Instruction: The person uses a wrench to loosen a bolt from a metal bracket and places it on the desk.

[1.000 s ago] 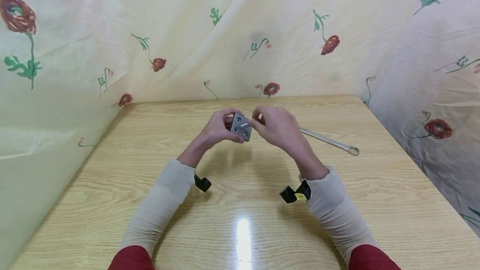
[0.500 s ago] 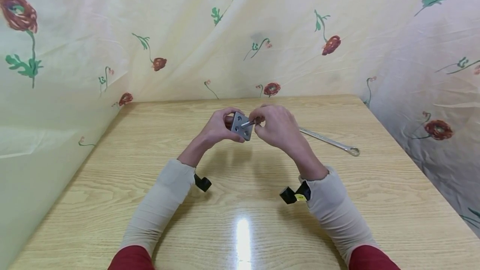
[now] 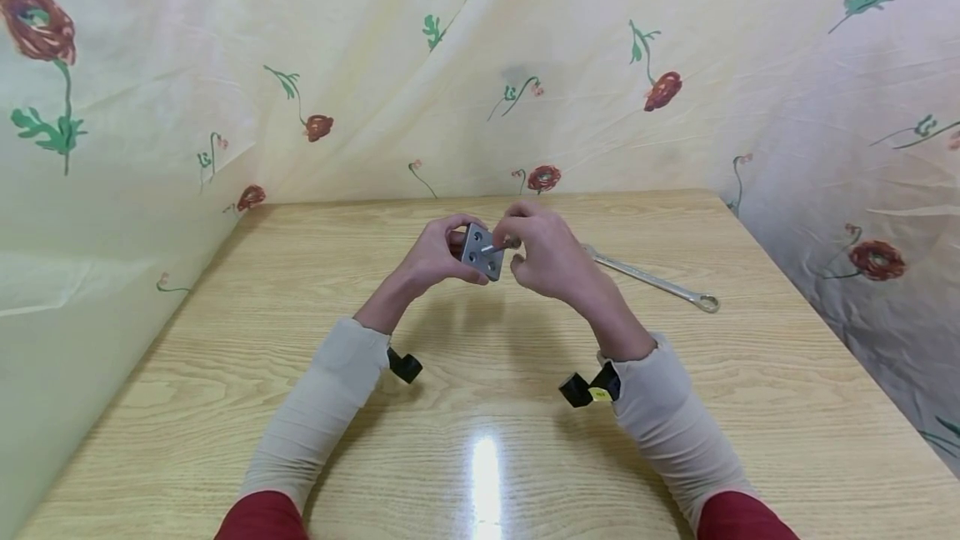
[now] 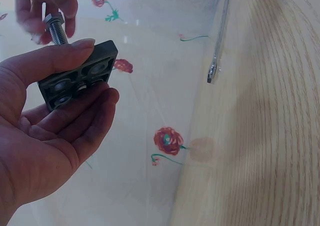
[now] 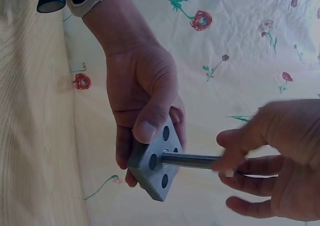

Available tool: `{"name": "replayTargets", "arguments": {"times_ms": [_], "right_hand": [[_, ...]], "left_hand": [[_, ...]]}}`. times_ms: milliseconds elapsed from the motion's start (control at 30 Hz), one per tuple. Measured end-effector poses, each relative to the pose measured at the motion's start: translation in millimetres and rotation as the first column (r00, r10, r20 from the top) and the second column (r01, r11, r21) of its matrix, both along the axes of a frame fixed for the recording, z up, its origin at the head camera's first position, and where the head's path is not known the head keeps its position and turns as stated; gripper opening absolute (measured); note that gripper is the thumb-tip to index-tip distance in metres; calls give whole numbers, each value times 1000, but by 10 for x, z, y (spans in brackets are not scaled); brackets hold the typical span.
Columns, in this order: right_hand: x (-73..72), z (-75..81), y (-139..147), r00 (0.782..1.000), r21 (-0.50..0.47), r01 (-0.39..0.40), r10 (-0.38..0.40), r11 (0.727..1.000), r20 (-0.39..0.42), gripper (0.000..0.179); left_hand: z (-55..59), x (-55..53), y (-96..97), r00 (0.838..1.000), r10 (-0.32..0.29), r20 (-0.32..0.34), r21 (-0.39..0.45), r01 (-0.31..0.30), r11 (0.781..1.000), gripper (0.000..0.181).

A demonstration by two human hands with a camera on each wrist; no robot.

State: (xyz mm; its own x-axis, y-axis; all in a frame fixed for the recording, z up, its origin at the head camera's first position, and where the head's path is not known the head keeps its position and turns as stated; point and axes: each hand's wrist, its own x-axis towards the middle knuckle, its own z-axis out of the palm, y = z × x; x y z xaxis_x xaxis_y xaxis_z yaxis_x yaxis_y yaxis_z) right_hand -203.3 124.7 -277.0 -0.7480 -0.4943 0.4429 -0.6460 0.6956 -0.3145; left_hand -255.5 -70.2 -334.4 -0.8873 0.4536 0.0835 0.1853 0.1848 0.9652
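My left hand point(image 3: 433, 257) grips a grey square plate point(image 3: 483, 262) with round holes, thumb on one edge and fingers on the other. A long threaded bolt point(image 5: 190, 160) stands in the plate's middle hole, most of its shank sticking out. In the left wrist view its hex head point(image 4: 53, 18) shows, and the bolt's end appears on the plate's recessed underside. My right hand point(image 3: 551, 252) has its fingers curled at the bolt's head, the index finger over it and the thumb lower. Plate and bolt are held up above the table.
A combination wrench point(image 3: 652, 279) lies on the wooden table point(image 3: 300, 290) right of my hands, its far end partly behind the right hand. Flower-printed cloth point(image 3: 375, 90) hangs behind the table and along both sides.
My right fingers have shifted round the bolt's head, the index finger curling over and the thumb coming away from it. The left hand and plate have stayed nearly still.
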Motion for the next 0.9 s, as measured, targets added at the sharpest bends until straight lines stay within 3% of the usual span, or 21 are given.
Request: {"name": "replayTargets", "arguments": {"times_ms": [100, 200, 367, 567, 900], "right_hand": [[11, 16, 9, 998, 43, 40, -42, 998, 43, 39], [19, 34, 11, 980, 70, 141, -149, 988, 130, 53], [20, 37, 26, 935, 137, 267, -291, 954, 202, 45], [19, 35, 25, 944, 127, 267, -286, 955, 167, 35], [46, 53, 25, 974, 73, 191, -198, 979, 111, 17]], "left_hand": [[1, -1, 3, 1000, -5, 1, 8, 5, 1000, 67], [-8, -7, 5, 1000, -8, -2, 9, 8, 1000, 67], [-20, -12, 12, 1000, -1, -7, -4, 1, 1000, 67], [-34, -17, 19, 1000, -3, -12, -8, 3, 1000, 67], [-36, -18, 13, 1000, 3, -17, -11, -3, 1000, 66]]}}
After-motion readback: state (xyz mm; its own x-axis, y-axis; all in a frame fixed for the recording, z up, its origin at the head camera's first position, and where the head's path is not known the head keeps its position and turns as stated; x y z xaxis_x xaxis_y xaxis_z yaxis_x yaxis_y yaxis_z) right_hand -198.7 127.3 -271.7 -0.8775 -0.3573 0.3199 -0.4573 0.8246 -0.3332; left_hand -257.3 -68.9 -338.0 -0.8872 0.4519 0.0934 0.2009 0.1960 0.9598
